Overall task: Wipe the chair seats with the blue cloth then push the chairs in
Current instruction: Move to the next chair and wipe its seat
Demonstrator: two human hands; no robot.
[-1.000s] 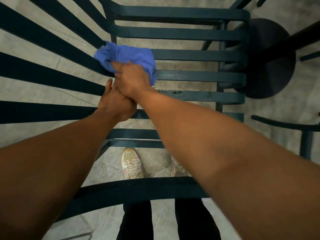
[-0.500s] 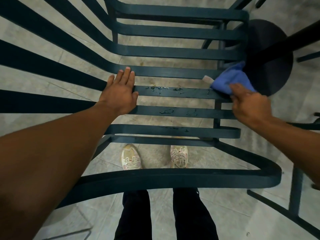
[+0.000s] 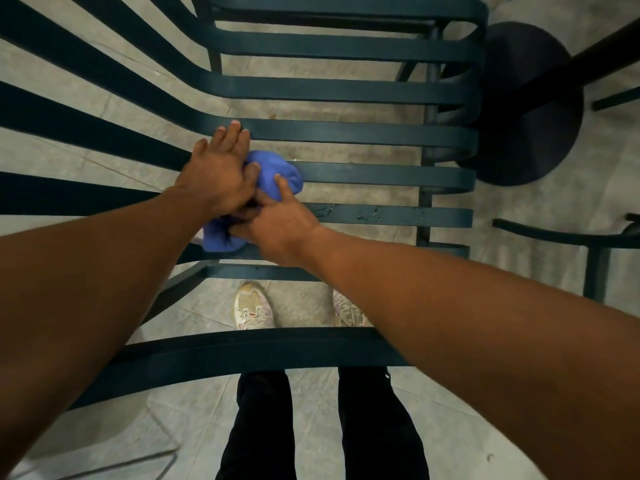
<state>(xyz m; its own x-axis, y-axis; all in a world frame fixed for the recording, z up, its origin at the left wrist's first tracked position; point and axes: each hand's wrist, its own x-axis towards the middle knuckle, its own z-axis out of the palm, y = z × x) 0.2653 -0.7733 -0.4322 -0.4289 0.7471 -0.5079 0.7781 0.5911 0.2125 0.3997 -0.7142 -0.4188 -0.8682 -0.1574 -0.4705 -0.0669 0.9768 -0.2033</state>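
- Your right hand (image 3: 277,220) pinched the cloth (image 3: 273,174) bunched on the seat (image 3: 381,174); your left hand (image 3: 214,174) lay flat, fingers straight, touching it.
- Cloth looked soft, light; best gripped by its bunched middle.

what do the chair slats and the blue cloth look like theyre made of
Chair slats: probably painted metal, dark green with a satin sheen; thin, smoothly bent bands, though plastic isn't ruled out. Blue cloth: soft matte fabric, bunched and creased under the hands.
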